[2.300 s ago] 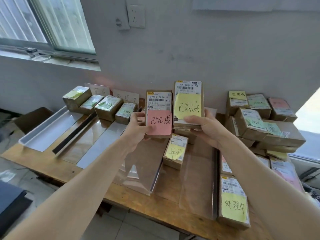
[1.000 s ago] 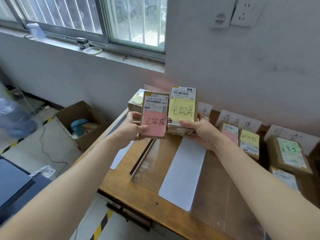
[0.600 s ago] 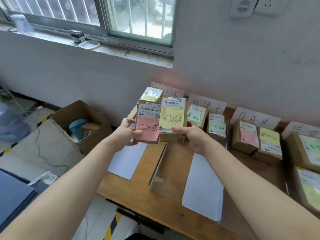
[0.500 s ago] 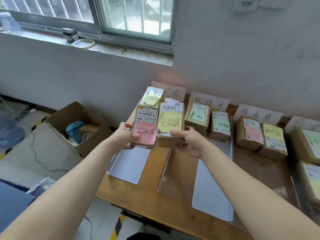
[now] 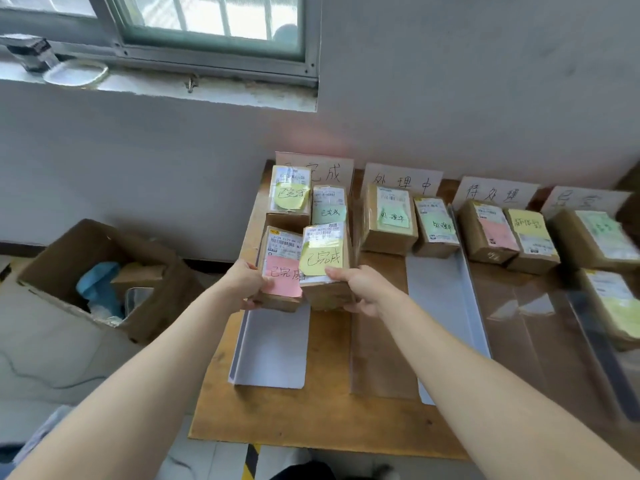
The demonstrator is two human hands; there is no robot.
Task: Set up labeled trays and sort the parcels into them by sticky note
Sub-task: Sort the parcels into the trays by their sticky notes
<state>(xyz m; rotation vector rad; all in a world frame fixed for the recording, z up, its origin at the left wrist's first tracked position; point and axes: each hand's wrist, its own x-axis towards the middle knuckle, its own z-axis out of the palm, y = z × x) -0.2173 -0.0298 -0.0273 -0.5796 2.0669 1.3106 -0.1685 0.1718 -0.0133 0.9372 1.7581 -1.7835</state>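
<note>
Head: left hand (image 5: 247, 283), right hand (image 5: 360, 289) grip 2 parcels (image 5: 322, 259) lengthwise toward wall (image 5: 450, 98).

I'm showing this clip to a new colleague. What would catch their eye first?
Two parcels held side by side above the leftmost white tray: the left hand grips the pink-note parcel, the right hand the yellow-note parcel. Behind them, more sticky-noted parcels line up before handwritten signs at the wall.

An open cardboard box (image 5: 104, 282) sits on the floor below a window (image 5: 214, 26).
</note>
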